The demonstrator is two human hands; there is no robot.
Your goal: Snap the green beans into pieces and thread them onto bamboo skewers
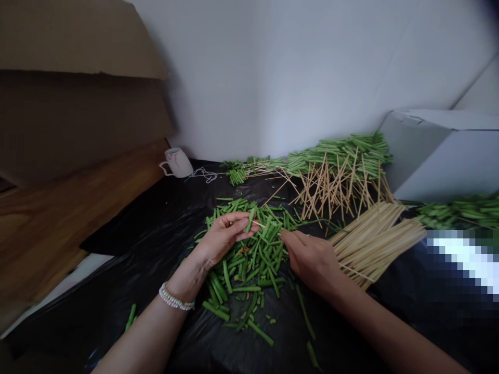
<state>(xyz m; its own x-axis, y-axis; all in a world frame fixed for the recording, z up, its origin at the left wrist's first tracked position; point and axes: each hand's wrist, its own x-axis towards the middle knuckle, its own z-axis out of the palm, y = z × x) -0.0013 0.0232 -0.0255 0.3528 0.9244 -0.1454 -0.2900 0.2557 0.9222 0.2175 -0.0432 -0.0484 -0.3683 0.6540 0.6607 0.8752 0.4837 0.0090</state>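
Observation:
My left hand [223, 238] pinches a short cut green stalk [250, 219] between thumb and fingers. My right hand [314, 259] is closed round a thin bamboo skewer [258, 224], whose tip reaches toward the stalk in my left hand. Several green pieces [272, 228] appear to sit on the skewer just ahead of my right fingers; whether all are threaded I cannot tell. Below both hands lies a loose pile of cut green stalks [241, 270]. Bare skewers [370, 239] lie in a thick bundle beside my right hand.
Filled skewers [339, 156] are heaped at the back right, near a white box [421, 150]. More green stalks [463, 210] lie at far right. A white mug [178, 162] with string [208, 175] stands back left, below a cardboard box [81, 104]. Black plastic sheeting [156, 249] covers the surface.

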